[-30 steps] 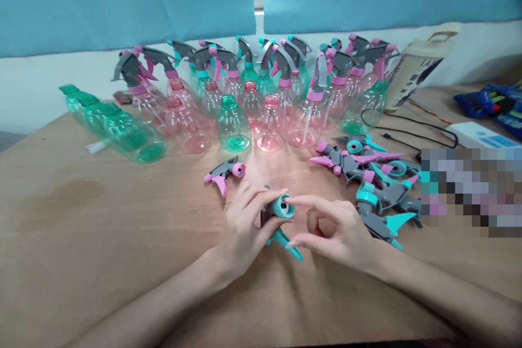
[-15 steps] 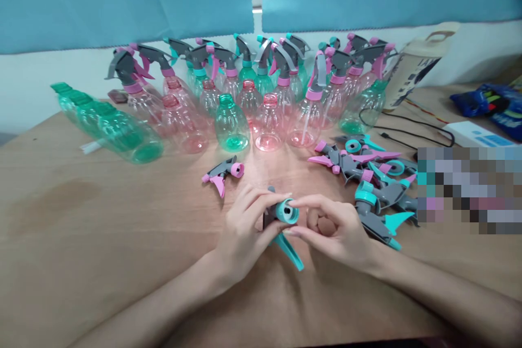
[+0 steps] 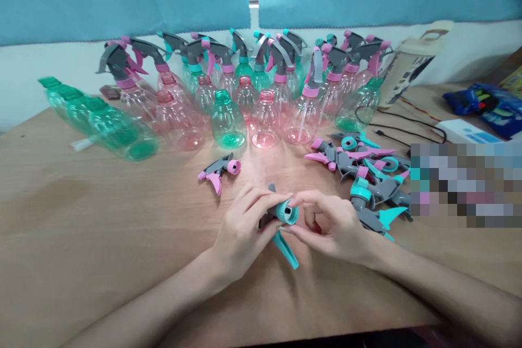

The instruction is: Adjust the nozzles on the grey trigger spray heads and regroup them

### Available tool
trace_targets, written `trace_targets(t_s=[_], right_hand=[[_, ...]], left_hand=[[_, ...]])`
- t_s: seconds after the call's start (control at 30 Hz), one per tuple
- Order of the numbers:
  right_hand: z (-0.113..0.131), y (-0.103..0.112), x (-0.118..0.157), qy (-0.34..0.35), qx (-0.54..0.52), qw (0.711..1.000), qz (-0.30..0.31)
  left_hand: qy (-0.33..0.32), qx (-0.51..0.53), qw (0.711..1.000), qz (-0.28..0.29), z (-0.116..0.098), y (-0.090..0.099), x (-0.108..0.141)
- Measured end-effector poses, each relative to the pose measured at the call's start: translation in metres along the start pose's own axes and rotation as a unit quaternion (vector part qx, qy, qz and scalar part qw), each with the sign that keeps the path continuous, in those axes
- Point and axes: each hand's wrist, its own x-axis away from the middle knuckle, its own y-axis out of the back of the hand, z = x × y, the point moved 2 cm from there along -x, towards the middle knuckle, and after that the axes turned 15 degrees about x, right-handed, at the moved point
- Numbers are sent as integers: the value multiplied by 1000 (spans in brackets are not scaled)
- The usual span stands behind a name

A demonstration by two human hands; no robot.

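Note:
A grey and teal trigger sprayer [image 3: 286, 212] is held over the front middle of the table, its round collar opening facing me and its teal trigger pointing down. My left hand [image 3: 243, 228] is closed around the grey body from the left. From the other side, my right hand [image 3: 336, 223] pinches the collar's rim between thumb and forefinger, its other fingers curled. Beyond my left hand lies a grey and pink trigger sprayer [image 3: 220, 170]. A heap of loose trigger sprayers [image 3: 346, 163], grey with pink or teal parts, is beside my right hand.
Behind the hands stand several clear bottles, such as an uncapped green bottle [image 3: 229, 125] and a pink bottle with sprayer fitted [image 3: 302, 122]. Green bottles [image 3: 122, 133] are at the left. A beige tumbler [image 3: 408, 68], black cable [image 3: 397, 133] and blue packet [image 3: 489, 106] are at the right.
The view has shifted slightly. Both hands stay on the teal sprayer, and the right hand's fingers have shifted a little around its collar.

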Motion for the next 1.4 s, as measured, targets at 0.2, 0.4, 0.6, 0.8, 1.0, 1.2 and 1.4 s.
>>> trace_targets(t_s=[0.2, 0.4, 0.6, 0.8, 1.0, 1.2, 1.4], right_hand=[[-3, -1, 0, 19, 44, 998, 34], [-2, 2, -4, 35, 92, 995, 27], [-1, 3, -3, 43, 95, 994, 20], [-2, 3, -1, 29, 100, 994, 30], [-1, 3, -2, 19, 116, 993, 31], [-1, 3, -1, -29, 38, 998, 38], [-1, 4, -5, -160, -107, 979, 75]], left_hand=[[4, 5, 1000, 20, -1, -4, 1], [5, -15, 1000, 20, 3, -4, 0], [2, -12, 999, 38, 4, -6, 1], [10, -1, 999, 39, 3, -10, 2], [9, -1, 999, 35, 2, -10, 1], [21, -4, 999, 29, 3, -6, 0], [18, -7, 1000, 16, 3, -4, 0]])
